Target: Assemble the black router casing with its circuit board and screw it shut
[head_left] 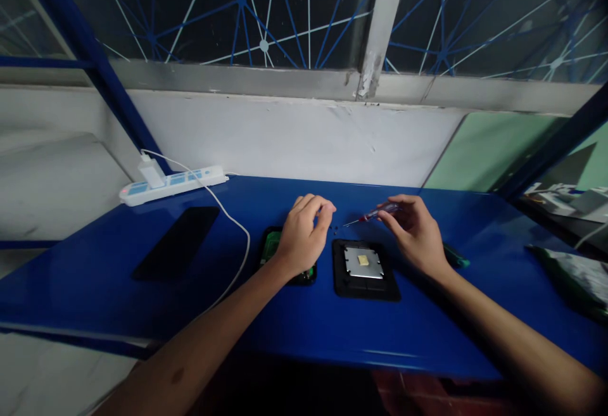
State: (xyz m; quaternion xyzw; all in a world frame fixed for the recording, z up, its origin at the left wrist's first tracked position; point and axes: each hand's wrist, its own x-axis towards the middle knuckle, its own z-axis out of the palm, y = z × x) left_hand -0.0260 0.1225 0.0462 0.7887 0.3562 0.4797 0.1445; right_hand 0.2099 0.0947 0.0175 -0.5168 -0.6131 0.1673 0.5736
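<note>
In my right hand [415,232] is a small screwdriver [380,211] with a clear, reddish handle, its thin shaft pointing left and down. Near its tip, a few tiny dark screws [335,230] lie on the blue table. My left hand [306,232] is closed with thumb and forefinger together; whatever they may pinch is too small to make out. Beneath that hand, a black case with a green circuit board [270,245] is partly hidden. Between my forearms lies a black cover [365,289] bearing a silver metal plate [356,269] with a small yellowish square pad [363,260].
A black phone-like slab [178,242] lies at the left, beside a white cable [244,232]. Behind it stands a white power strip [175,187] with a plugged-in charger [152,172]. A dark green object [456,256] sits past my right wrist, and a plastic bag [574,277] lies far right.
</note>
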